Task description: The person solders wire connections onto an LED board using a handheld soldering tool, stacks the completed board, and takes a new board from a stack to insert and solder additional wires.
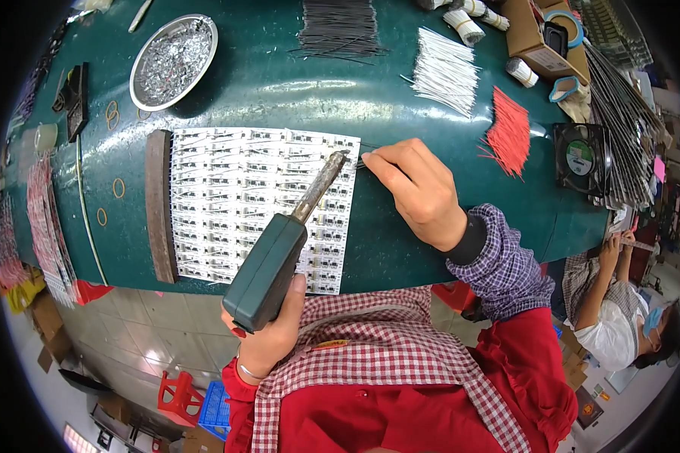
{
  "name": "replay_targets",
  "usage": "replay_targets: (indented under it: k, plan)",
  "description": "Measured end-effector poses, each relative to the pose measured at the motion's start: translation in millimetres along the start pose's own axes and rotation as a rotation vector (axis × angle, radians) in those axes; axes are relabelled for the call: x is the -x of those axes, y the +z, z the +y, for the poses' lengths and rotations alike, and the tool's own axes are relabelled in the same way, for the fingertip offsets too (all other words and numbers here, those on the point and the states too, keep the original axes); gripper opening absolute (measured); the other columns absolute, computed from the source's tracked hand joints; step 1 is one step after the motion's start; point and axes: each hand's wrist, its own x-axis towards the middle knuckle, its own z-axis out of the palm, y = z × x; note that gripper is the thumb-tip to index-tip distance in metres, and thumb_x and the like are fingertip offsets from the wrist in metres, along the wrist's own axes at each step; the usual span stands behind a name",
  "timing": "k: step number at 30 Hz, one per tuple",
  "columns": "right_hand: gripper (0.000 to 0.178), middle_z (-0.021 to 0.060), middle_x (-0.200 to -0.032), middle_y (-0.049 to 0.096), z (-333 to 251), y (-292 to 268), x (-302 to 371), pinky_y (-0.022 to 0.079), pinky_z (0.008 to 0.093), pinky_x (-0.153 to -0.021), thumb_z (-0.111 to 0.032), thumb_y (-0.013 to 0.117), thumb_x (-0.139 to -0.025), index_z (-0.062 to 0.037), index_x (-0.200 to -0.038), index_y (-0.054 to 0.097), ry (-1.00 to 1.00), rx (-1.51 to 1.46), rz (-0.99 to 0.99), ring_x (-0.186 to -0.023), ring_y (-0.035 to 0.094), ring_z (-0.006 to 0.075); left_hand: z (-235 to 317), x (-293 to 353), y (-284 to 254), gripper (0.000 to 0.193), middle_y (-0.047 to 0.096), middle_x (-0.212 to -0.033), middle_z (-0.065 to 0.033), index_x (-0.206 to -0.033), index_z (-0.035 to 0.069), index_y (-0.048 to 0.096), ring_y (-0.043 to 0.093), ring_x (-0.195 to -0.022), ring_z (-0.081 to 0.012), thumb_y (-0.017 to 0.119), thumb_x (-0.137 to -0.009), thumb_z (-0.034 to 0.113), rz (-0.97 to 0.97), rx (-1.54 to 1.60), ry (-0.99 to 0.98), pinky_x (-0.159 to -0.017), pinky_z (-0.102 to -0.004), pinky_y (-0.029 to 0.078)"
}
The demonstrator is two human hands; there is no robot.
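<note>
A green soldering gun (266, 268) is in my left hand (272, 336), fingers wrapped round its grip. Its metal barrel slants up and right, and the tip is over the upper right part of a white circuit board panel (264, 205). Rows of small dark components cover the panel, with thin wire ends across many of them. My right hand (423, 192) is just beyond the panel's right edge, thumb and forefinger pinched on a thin black wire (363, 159) near the gun's tip. Whether the tip touches the board, I cannot tell.
A brown bar (159, 205) lies along the panel's left edge. Behind are a metal bowl of silvery scraps (174, 64) and bundles of black (338, 29), white (444, 72) and red wires (509, 132). A fan (580, 157) stands right; another person (612, 309) sits beyond.
</note>
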Motion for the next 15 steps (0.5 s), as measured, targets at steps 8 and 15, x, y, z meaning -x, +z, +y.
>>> replay_targets:
  k: [8,15]
  plan:
    - [0.032,0.0105,-0.096,0.064,0.1,2.5,1.4,0.055,0.0332,-0.069,-0.001,0.068,-0.072,0.0038,-0.103,0.068,0.000,0.010,-0.013,-0.083,0.064,0.0250,-6.8,-1.9,3.5,0.021,0.073,-0.083,-0.0102,-0.098,-0.001,0.075,0.069,-0.065,-0.0212,0.082,-0.082,0.009,0.002,-0.069,0.118,-0.063,-0.0310,0.054]
    - [0.031,0.0105,-0.096,0.064,-0.3,3.1,1.2,0.055,0.0331,-0.070,-0.001,0.069,-0.071,0.0039,-0.101,0.068,-0.009,0.019,-0.014,-0.083,0.064,0.0248,-5.8,-5.4,2.9,0.019,0.073,-0.086,-0.0103,-0.097,-0.001,0.075,0.069,-0.067,-0.0224,0.082,-0.082,0.008,-0.047,-0.187,0.254,-0.066,-0.0316,0.054]
